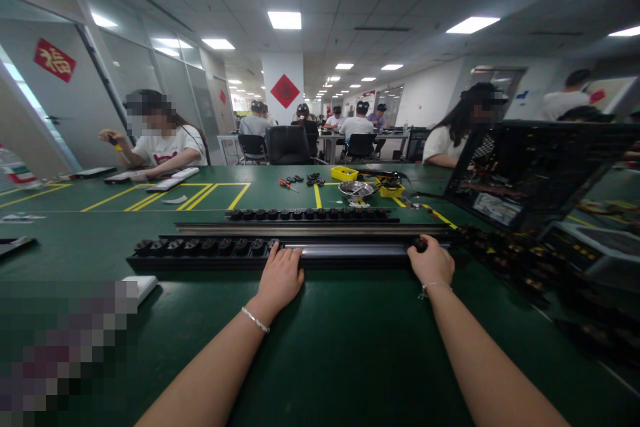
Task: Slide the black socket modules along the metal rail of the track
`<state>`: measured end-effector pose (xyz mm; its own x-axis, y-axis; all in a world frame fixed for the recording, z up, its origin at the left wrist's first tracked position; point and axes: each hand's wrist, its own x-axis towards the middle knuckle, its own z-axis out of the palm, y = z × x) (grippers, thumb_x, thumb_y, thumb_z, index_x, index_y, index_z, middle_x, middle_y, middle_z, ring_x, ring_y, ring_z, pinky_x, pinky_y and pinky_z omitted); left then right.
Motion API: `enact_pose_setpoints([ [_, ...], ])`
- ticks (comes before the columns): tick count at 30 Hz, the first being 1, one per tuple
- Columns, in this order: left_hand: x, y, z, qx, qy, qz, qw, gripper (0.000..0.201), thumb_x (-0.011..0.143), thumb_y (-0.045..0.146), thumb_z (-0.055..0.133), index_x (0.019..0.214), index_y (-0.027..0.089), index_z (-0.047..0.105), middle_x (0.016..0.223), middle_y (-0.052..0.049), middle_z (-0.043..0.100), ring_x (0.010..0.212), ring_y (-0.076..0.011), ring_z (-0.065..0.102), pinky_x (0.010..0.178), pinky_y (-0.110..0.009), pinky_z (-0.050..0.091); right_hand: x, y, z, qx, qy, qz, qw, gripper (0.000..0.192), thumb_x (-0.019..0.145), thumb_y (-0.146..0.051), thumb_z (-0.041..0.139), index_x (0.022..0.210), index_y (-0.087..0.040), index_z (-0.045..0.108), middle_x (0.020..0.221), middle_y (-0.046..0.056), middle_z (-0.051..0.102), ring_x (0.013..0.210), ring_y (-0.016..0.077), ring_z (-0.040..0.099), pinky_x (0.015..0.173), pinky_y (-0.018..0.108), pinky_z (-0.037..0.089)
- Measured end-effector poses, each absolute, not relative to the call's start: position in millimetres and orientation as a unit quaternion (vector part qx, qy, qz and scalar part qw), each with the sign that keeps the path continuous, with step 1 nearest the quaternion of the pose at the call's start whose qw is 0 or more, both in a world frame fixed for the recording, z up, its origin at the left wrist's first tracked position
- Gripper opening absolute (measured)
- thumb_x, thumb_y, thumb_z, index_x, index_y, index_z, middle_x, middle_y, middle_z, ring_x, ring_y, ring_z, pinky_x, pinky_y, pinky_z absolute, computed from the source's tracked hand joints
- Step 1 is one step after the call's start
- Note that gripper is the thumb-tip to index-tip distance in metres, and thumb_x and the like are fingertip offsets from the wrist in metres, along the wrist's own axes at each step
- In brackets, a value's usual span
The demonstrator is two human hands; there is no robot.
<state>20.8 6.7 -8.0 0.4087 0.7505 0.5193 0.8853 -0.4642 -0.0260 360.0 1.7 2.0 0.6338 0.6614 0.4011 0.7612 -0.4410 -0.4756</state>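
Note:
A long black channel (350,264) lies crosswise on the green table before me. Round black socket modules (225,246) sit in a row along its left part. A smooth, shiny strip (355,251) shows along the channel's floor between my hands. My left hand (281,279) rests at the right end of the row, fingers slightly apart, one fingertip touching the last module. Near the channel's right end, my right hand (434,263) is closed around a loose round black module (419,245), partly hidden by the fingers.
Behind lies another strip of black modules (310,214). Farther back are a metal bowl (356,189), yellow bins (345,174) and a screwdriver (289,185). An open computer case (530,173) and dark piled parts (520,263) occupy the right. People sit across the table.

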Motion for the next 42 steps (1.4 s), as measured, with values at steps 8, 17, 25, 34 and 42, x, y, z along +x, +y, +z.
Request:
enact_pose_setpoints([
  [8,20.6,7.2,-8.6,-0.826,-0.495,-0.226,0.148,0.033,0.081,0.022,0.051,0.112,0.014,0.058,0.102,-0.010,0.066,0.103,-0.0233,0.058,0.112,-0.044,0.021,359.6,1.3,3.2,-0.847,-0.418,-0.075,0.319,0.046,0.076,-0.034,0.050,0.117,-0.018,0.059,0.098,0.012,0.066,0.096,0.0263,0.059,0.090,0.039,0.041],
  [17,20.6,6.5,-7.8,-0.826,-0.496,-0.223,0.147,0.033,0.082,0.022,0.050,0.113,0.014,0.058,0.103,-0.010,0.066,0.103,-0.0230,0.058,0.113,-0.044,0.020,360.0,1.2,3.3,-0.849,-0.414,-0.072,0.319,0.045,0.077,-0.034,0.049,0.118,-0.018,0.058,0.099,0.011,0.065,0.097,0.0255,0.058,0.091,0.040,0.040],
  [25,20.5,6.5,-8.4,-0.826,-0.493,-0.229,0.150,0.033,0.081,0.021,0.049,0.113,0.016,0.057,0.102,-0.009,0.066,0.102,-0.0232,0.058,0.112,-0.045,0.022,361.0,1.7,2.3,-0.847,-0.418,-0.079,0.317,0.046,0.076,-0.036,0.048,0.117,-0.018,0.058,0.098,0.011,0.065,0.096,0.0257,0.057,0.092,0.040,0.039],
  [34,20.1,5.8,-7.0,-0.827,-0.494,-0.221,0.148,0.033,0.082,0.022,0.050,0.113,0.015,0.057,0.103,-0.010,0.065,0.103,-0.0234,0.058,0.113,-0.044,0.021,362.2,2.3,0.3,-0.846,-0.416,-0.081,0.324,0.045,0.075,-0.035,0.049,0.116,-0.018,0.059,0.097,0.010,0.064,0.095,0.0254,0.057,0.091,0.040,0.039],
  [42,20.7,6.3,-7.9,-0.826,-0.495,-0.224,0.151,0.033,0.082,0.022,0.050,0.113,0.015,0.057,0.103,-0.010,0.066,0.103,-0.0231,0.058,0.113,-0.044,0.021,364.1,2.5,1.3,-0.850,-0.411,-0.076,0.321,0.046,0.076,-0.035,0.048,0.118,-0.018,0.058,0.099,0.011,0.064,0.096,0.0260,0.057,0.091,0.040,0.039],
])
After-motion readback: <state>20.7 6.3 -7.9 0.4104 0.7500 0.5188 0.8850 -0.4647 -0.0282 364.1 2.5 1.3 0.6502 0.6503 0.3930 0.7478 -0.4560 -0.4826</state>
